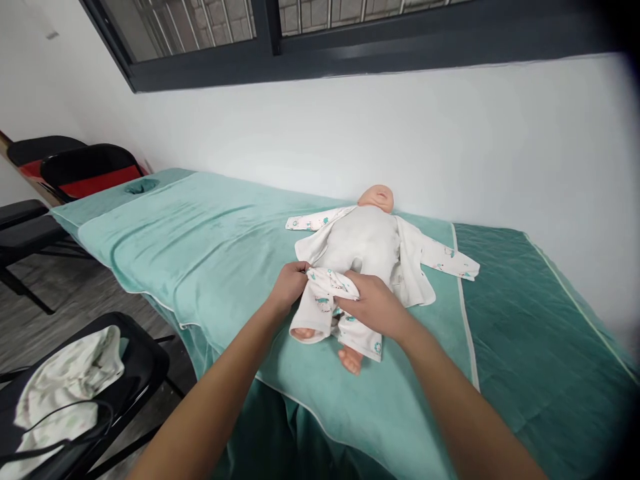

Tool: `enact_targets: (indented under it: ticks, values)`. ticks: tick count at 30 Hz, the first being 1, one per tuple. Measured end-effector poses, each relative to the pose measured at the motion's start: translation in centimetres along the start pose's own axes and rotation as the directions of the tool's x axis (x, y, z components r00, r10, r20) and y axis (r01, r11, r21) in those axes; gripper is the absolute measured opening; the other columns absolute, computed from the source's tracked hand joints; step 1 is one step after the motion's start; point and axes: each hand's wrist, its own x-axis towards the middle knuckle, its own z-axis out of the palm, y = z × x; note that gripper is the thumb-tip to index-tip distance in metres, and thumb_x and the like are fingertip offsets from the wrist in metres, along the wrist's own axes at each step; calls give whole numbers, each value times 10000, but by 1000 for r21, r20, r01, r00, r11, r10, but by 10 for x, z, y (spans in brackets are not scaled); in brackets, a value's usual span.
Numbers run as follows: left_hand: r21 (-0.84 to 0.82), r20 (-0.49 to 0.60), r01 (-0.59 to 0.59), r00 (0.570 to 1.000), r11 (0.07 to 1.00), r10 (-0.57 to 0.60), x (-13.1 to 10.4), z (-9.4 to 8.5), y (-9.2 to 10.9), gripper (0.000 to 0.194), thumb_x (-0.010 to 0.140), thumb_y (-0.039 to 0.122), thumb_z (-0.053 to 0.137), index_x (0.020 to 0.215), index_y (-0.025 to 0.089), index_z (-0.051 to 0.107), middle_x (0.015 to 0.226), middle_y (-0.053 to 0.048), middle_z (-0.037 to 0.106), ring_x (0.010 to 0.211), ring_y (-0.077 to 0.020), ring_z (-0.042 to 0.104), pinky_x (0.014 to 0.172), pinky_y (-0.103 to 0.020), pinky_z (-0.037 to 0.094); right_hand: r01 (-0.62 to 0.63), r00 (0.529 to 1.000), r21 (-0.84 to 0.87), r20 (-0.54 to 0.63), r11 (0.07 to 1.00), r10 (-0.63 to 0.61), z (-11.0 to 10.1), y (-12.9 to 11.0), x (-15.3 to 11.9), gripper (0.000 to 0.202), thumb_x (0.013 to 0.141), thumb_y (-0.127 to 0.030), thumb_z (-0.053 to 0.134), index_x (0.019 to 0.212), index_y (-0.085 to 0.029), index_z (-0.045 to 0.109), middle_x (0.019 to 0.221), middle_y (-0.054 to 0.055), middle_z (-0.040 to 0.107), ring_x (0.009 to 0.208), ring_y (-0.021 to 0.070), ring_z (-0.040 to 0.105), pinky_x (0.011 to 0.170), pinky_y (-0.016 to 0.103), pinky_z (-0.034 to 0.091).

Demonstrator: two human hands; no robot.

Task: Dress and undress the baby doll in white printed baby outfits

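Observation:
A baby doll (pixel 376 196) lies on its back on the green-covered bed, its head toward the wall. Printed white pants (pixel 320 305) are on its legs, and both feet stick out of the leg openings. My left hand (pixel 290 288) pinches the waistband on the left side. On the other side, my right hand (pixel 375 303) grips the bunched waistband, fingers partly hidden by the cloth. An open white jacket (pixel 419 283) with printed sleeves spreads beneath the doll's arms. White cloth (pixel 357 235) covers its torso.
The bed (pixel 195 233) carries a light green cover, with a darker quilted part (pixel 530 313) at the right. White patterned clothes (pixel 75 380) and a black cable lie on a black chair (pixel 135 360) at lower left. More chairs (pixel 95 167) stand farther back. A wall and window border the far side.

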Motion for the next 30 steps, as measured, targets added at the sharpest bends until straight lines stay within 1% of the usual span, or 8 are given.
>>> enact_targets:
  ticks: [6, 9, 11, 13, 16, 19, 26, 30]
  values:
    - [-59, -26, -84, 996, 995, 82, -32, -3, -8, 320, 604, 167, 656, 921, 179, 615, 814, 0, 675, 740, -160, 607, 653, -246, 467, 37, 996, -50, 79, 998, -33, -3, -2, -4, 252, 878, -465, 598, 1012, -255, 630, 968, -2, 701, 879, 201, 624, 708, 293, 386]
    - [-76, -129, -35, 991, 996, 25, -61, -11, -15, 382, 724, 279, 695, 1072, 219, 549, 890, -2, 676, 773, -161, 618, 700, -268, 484, 24, 996, -36, 89, 999, -21, -3, -1, -4, 291, 881, -481, 599, 1089, -278, 618, 1032, -5, 704, 929, 213, 632, 725, 296, 393]
    - [-49, -197, -22, 980, 999, 12, -81, -17, -19, 310, 805, 409, 659, 1017, 215, 544, 851, 2, 653, 750, -151, 596, 705, -264, 471, 10, 997, -40, 79, 999, -7, -2, -1, -3, 285, 888, -466, 591, 1103, -280, 608, 1017, -5, 706, 918, 213, 637, 713, 292, 392]
    - [19, -156, -9, 988, 1000, 12, -99, -20, -21, 312, 861, 509, 584, 902, 203, 546, 759, 14, 597, 703, -139, 541, 668, -247, 436, 7, 998, -49, 69, 999, -4, 0, -1, -2, 244, 899, -437, 577, 1077, -273, 606, 980, -6, 708, 891, 208, 641, 697, 285, 387]
    - [113, 37, -9, 999, 994, 5, -116, -17, -19, 354, 891, 546, 533, 835, 197, 536, 723, 26, 524, 686, -132, 465, 629, -238, 386, 15, 999, -60, 51, 998, -12, 1, -1, -2, 198, 910, -405, 558, 1050, -272, 604, 954, -14, 706, 864, 198, 641, 685, 279, 383]
    - [182, 91, -42, 996, 982, 26, -116, -12, -18, 348, 918, 526, 503, 809, 196, 512, 735, 31, 495, 706, -129, 437, 643, -236, 368, 9, 999, -52, 52, 999, -6, 1, -1, -3, 213, 915, -427, 547, 1043, -269, 609, 938, -13, 705, 847, 197, 638, 689, 283, 394]
    - [291, 5, -227, 972, 929, 236, -79, -7, -22, 287, 952, 483, 448, 877, 215, 519, 762, 23, 569, 708, -147, 498, 674, -256, 385, -12, 997, 19, 71, 1000, 11, -3, -3, -5, 216, 897, -430, 568, 997, -245, 612, 927, -9, 698, 836, 192, 624, 691, 290, 417]
    - [412, -91, -249, 946, 876, 311, -74, -3, -34, 253, 941, 465, 472, 918, 228, 559, 800, -9, 634, 712, -179, 555, 671, -282, 378, -33, 998, 56, 54, 998, 30, -3, -3, -4, 202, 892, -424, 566, 970, -240, 591, 895, -7, 683, 808, 189, 610, 666, 285, 409]
